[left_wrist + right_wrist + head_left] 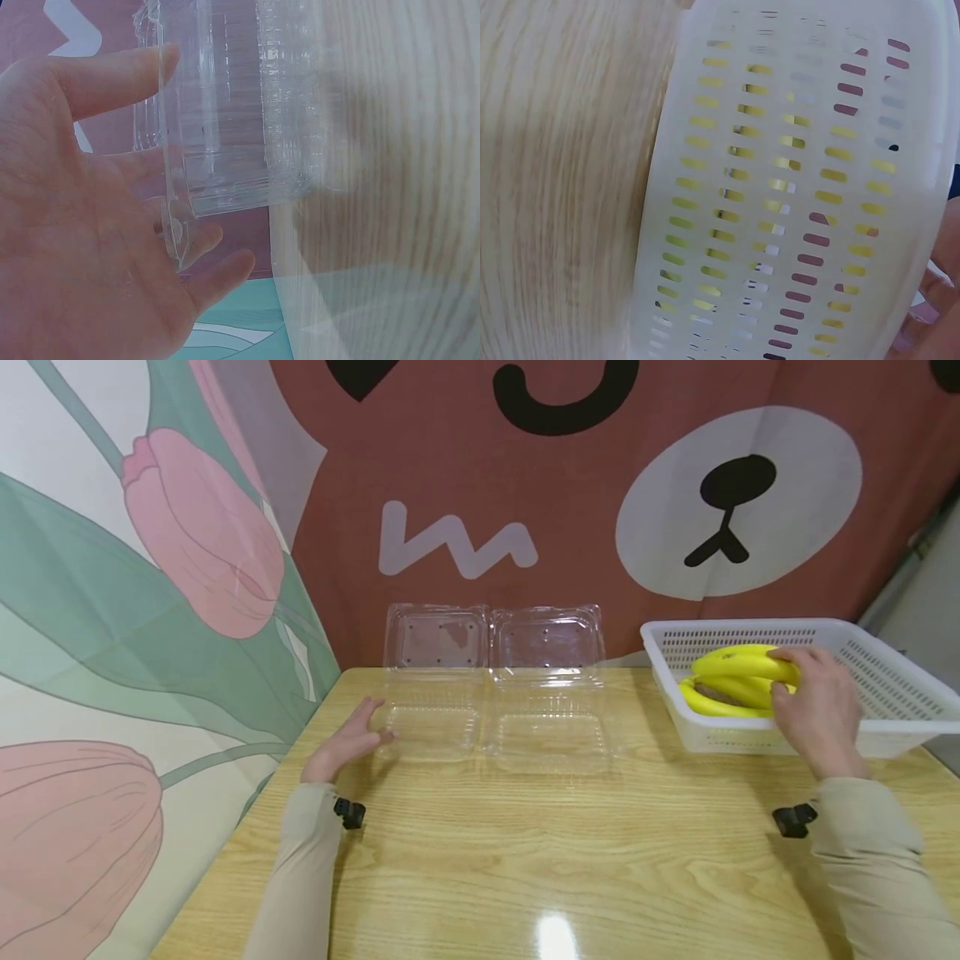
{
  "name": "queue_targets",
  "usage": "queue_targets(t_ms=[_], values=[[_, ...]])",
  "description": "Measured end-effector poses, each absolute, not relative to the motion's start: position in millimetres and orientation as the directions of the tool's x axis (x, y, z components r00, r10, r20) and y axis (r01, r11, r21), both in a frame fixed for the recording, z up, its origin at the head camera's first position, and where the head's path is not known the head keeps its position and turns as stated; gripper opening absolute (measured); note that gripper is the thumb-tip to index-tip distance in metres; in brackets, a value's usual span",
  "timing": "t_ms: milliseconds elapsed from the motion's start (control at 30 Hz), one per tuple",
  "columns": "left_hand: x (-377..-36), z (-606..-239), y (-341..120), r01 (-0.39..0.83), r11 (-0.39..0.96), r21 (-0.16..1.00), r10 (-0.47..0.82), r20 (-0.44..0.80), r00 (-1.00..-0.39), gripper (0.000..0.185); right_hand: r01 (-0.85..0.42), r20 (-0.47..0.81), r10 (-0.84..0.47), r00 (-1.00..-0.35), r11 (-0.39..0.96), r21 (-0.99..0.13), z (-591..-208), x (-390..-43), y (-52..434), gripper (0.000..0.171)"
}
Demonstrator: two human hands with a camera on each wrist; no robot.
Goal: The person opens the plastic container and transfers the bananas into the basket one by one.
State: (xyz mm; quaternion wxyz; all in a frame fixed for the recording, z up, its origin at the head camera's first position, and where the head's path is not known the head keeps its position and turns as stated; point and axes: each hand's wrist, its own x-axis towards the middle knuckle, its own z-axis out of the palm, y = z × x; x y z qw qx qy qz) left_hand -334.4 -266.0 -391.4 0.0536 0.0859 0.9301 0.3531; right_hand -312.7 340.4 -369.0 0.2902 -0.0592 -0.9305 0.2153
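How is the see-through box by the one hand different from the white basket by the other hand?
The clear box is see-through plastic, while the white basket is solid white with rows of slots. The clear box lies open with its lid standing up and nothing inside it; the white basket has no lid and holds yellow bananas. The left hand touches the clear box's edge; the right hand reaches into the white basket. Both stand on the wooden table.

Plastic, wood and printed cloth

The open clamshell boxes (495,693) are clear, glossy plastic; the perforated basket (885,693) at right is matt white plastic; the wood-grain table (570,860) shines; the far backdrop (525,485) is cloth.
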Motion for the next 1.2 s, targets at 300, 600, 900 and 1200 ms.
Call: queue_targets(t_ms=[300,600,900,1200], values=[[-334.0,-390.8,-266.3,0.136,0.74,0.659,0.206,-0.03,-0.978,0.075,-0.022,0.494,0.217,-0.842,0.901,-0.434,-373.5,-314.7,339.2,0.046],[-335.0,-390.8,-267.3,0.125,0.735,0.667,0.206,-0.043,-0.978,0.076,-0.041,0.459,0.199,-0.866,0.886,-0.461,-367.3,-312.2,338.0,0.053],[-332.9,-390.6,-266.9,0.124,0.73,0.673,0.209,-0.047,-0.977,0.077,-0.037,0.444,0.196,-0.874,0.886,-0.463,-367.4,-311.8,333.9,0.047],[-332.4,-389.3,-266.3,0.122,0.735,0.667,0.207,-0.049,-0.977,0.075,-0.036,0.411,0.2,-0.89,0.866,-0.499,-364.3,-310.6,328.9,0.045]])
